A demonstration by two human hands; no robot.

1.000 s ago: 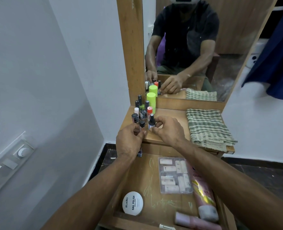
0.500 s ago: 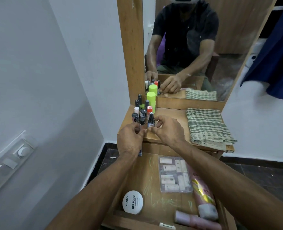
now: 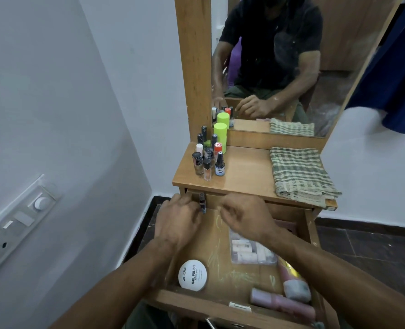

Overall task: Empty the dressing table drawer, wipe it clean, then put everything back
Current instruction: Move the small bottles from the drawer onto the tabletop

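The dressing table's drawer (image 3: 196,303) is pulled out below the tabletop (image 3: 246,173). In it lie a white round nail polish tub (image 3: 192,275), a clear plastic box of small items (image 3: 252,254) and two pink tubes (image 3: 294,282). A small dark nail polish bottle (image 3: 202,202) stands at the drawer's back left corner. My left hand (image 3: 177,222) has its fingertips closed on that bottle. My right hand (image 3: 244,216) hovers beside it over the drawer, fingers loosely curled and holding nothing. A cluster of nail polish bottles (image 3: 207,161) and a green can (image 3: 220,136) stand on the tabletop's left.
A folded green checked cloth (image 3: 301,173) lies on the tabletop's right side. The mirror (image 3: 279,67) rises behind it. A white wall with a switch board (image 3: 14,225) is close on the left. Dark blue fabric (image 3: 396,67) hangs at the right.
Both hands have dropped from the bottle cluster on the tabletop into the drawer's back. The left hand now closes on the small bottle standing there. The view has tilted down.
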